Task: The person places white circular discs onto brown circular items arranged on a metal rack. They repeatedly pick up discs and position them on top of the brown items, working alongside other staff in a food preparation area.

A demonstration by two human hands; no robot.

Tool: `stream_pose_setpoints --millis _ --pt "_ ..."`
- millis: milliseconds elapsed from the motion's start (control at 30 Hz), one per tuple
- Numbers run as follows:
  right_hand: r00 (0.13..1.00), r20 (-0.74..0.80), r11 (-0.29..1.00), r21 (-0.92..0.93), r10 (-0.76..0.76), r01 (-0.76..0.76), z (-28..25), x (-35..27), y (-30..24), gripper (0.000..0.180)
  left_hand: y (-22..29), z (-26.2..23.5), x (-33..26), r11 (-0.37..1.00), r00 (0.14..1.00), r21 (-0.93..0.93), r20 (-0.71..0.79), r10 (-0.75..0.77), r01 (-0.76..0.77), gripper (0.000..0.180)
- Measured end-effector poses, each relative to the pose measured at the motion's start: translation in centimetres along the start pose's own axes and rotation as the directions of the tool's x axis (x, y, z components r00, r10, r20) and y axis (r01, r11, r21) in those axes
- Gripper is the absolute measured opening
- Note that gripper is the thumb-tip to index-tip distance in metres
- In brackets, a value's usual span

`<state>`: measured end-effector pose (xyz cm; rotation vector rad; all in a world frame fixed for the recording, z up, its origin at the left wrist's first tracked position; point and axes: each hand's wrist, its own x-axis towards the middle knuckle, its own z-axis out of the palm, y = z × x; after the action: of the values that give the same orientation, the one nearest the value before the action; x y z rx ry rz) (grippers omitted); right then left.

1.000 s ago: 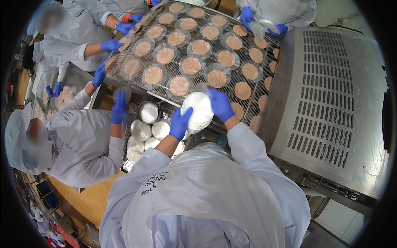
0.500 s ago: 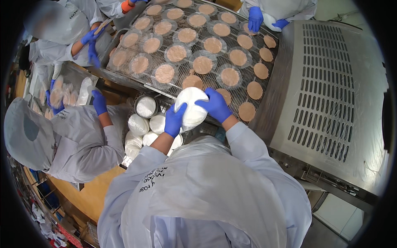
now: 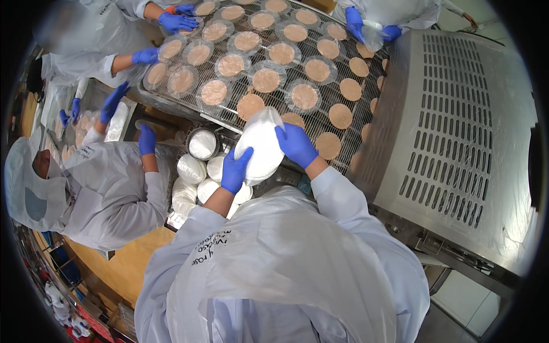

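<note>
Both gloved hands hold a stack of white plastic lids (image 3: 260, 150) at the near edge of the wire mesh conveyor (image 3: 366, 40): the left hand (image 3: 235, 169) has its grip closed on the lower left rim, the right hand (image 3: 295, 144) clasps the upper right. More white lid stacks (image 3: 191, 169) sit just below, beside a co-worker's sleeve (image 3: 146, 197), while round brown patties (image 3: 266, 80) cover the conveyor.

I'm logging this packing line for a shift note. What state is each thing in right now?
Round white stack of plastic lids: tilted, gripped between both hands above the belt edge.
Left hand: blue-gloved, on the stack's lower left.
Right hand: blue-gloved, on the stack's right.
Round brown flatbreads: lying flat in rows, several in clear wrappers.
Wire mesh conveyor belt: loaded.
Open round metal tin: filled white.
</note>
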<state>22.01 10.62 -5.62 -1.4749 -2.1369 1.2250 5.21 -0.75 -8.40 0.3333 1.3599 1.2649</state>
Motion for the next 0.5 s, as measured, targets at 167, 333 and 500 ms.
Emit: stream_pose_setpoints --millis 167,333,500 --pt "0.996 -0.078 0.999 0.009 0.051 -0.051 -5.0 3.5 -0.8 0.026 1.8 -3.3 0.2 0.997 1.000 -0.080 -0.006 -0.025 0.025 0.041" --pt "0.976 -0.200 0.981 0.153 -0.091 0.123 2.7 6.2 0.1 0.032 4.0 -8.1 1.7 0.916 0.964 -0.330 0.209 -0.166 0.230 0.049" --pt "0.998 -0.030 0.994 0.092 0.055 -0.052 2.8 1.1 0.5 0.029 4.0 -9.3 2.1 0.945 0.971 -0.257 0.175 -0.161 0.203 0.051"
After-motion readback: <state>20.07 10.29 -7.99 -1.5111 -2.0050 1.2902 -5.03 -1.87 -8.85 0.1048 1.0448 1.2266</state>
